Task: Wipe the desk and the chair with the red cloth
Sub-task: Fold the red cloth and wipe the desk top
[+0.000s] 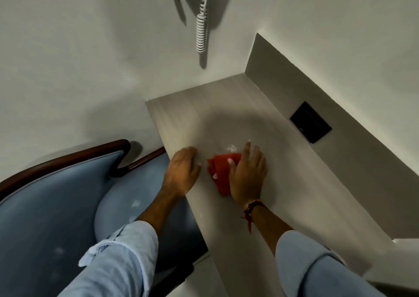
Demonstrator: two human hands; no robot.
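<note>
The red cloth (221, 172) lies folded on the pale grey desk (204, 115). My right hand (248, 174) presses flat on the cloth's right part, fingers spread over it. My left hand (182, 172) rests palm down on the desk's left edge, just left of the cloth and not touching it. A blue upholstered chair (56, 201) with a dark wooden frame stands at the left, its seat partly tucked under the desk. A small shiny wet patch or bit of debris (231, 147) sits on the desk just beyond the cloth.
A white coiled cord (202, 31) hangs on the wall above the desk's far end. A black socket panel (310, 122) is set in the grey backboard along the desk's right side. White walls close in the far and right sides.
</note>
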